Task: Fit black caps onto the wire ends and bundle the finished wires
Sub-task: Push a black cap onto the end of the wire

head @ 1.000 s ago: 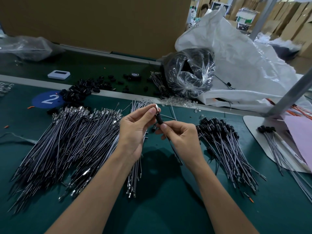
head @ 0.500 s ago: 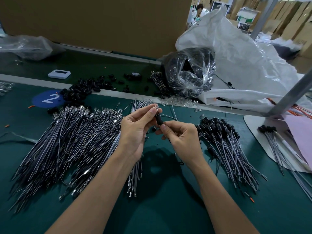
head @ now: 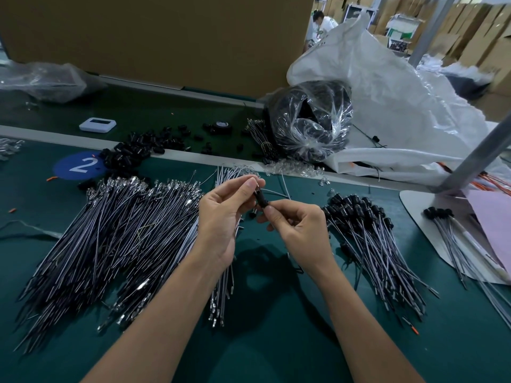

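Over the green bench, my left hand (head: pixel 224 217) pinches the tip of a thin wire between thumb and forefinger. My right hand (head: pixel 300 228) pinches a black cap (head: pixel 260 199) sitting on that wire just below the tip. A big heap of uncapped grey wires (head: pixel 110 239) lies to the left. A smaller pile of capped wires (head: pixel 370 239) lies to the right. Loose black caps (head: pixel 138 153) are scattered near the blue "2" marker (head: pixel 78 165). A few more capped wires (head: pixel 453 230) rest on a white board at the far right.
A clear bag of black parts (head: pixel 309 120) and a large white sack (head: pixel 401 106) stand behind the bench's rail. A white device (head: pixel 97 125) lies on the far belt. A metal post (head: pixel 478 153) slants at right. A person works in the background.
The black cap has slid slightly along the wire between my fingers; both hands stay almost in place.
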The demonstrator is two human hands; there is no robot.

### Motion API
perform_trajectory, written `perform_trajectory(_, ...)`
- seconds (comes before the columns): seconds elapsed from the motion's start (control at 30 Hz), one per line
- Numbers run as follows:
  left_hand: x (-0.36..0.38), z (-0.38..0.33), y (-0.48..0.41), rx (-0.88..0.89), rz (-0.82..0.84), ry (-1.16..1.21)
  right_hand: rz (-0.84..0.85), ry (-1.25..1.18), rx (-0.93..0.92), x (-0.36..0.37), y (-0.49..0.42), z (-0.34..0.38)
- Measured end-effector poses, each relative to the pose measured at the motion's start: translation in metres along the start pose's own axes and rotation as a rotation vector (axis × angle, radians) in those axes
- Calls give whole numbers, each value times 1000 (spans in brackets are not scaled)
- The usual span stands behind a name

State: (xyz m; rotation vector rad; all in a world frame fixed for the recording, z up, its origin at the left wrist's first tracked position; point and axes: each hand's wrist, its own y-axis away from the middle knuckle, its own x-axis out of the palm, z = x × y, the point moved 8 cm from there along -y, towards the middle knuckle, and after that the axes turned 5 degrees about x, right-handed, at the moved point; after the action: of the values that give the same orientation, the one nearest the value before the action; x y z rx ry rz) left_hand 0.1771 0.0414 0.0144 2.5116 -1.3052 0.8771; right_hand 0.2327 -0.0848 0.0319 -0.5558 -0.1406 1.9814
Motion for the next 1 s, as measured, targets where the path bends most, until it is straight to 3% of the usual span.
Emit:
perform_trajectory(0.43, 3, -7, 5, 108, -16, -166, -29, -99, 27, 0, 4, 4)
perform_trajectory(0.77, -6, -6, 2, 106, -61, -78, 7, -89, 51, 5, 1, 0)
perform_trajectory(1.0, 13, 10, 5, -21, 151, -135, -75, -162, 45, -6, 0, -3)
